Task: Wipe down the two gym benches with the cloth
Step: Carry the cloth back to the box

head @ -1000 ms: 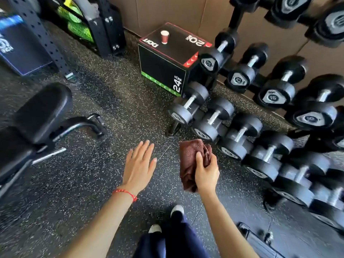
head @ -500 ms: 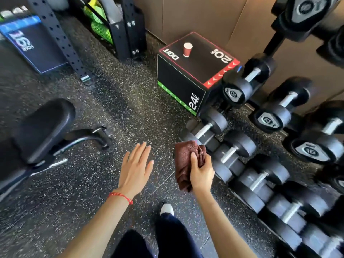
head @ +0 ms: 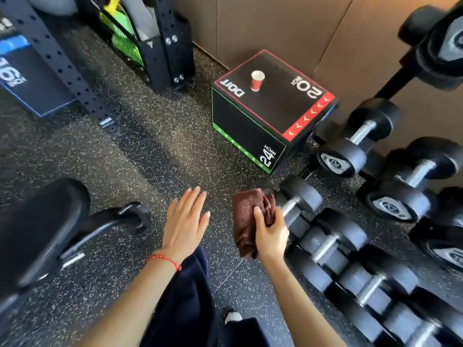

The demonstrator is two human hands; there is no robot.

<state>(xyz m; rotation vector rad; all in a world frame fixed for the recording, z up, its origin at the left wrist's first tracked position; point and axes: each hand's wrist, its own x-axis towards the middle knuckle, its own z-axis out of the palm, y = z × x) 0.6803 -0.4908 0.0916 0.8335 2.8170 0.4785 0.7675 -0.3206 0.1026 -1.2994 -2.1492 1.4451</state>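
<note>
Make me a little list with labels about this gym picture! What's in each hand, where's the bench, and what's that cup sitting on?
left hand: left hand is empty, fingers straight, held above the floor
right hand: right hand grips the brown cloth
bench: one black padded bench at the left, not touched by either hand
wiping: not happening now; the cloth is in the air
cup: red paper cup stands upright on the black jump box
right side: rows of dumbbells on a rack
floor: dark speckled floor

Brown terry cloth (head: 246, 216); smooth black bench pad (head: 37, 229); speckled rubber floor (head: 155, 151).
</note>
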